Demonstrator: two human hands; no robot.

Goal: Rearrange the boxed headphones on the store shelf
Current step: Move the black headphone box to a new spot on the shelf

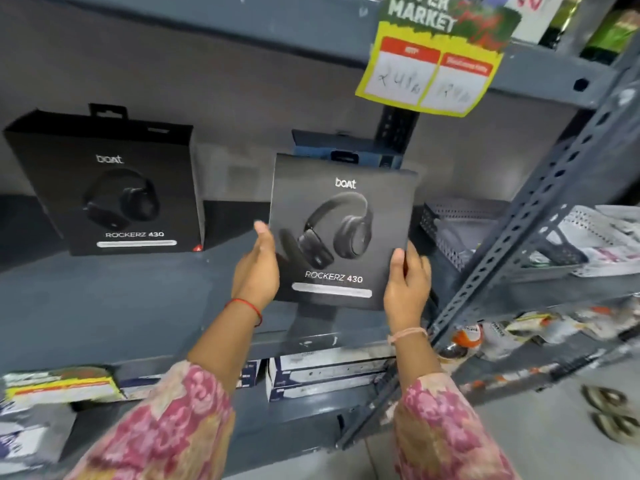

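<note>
A black headphone box (341, 230) marked "boAt Rockerz 430" is held upright, face toward me, just above the grey shelf (121, 299). My left hand (258, 268) grips its lower left edge and my right hand (407, 282) grips its lower right edge. A second black Rockerz 430 box (110, 188) stands upright on the shelf to the left, apart from the held one. Behind the held box a blue box (346, 150) shows only its top edge.
A grey perforated basket (450, 223) sits on the shelf right of the held box. A slotted metal upright (540, 216) slants across the right. A yellow price sign (433, 60) hangs from the shelf above. White boxes (325, 372) lie on the lower shelf.
</note>
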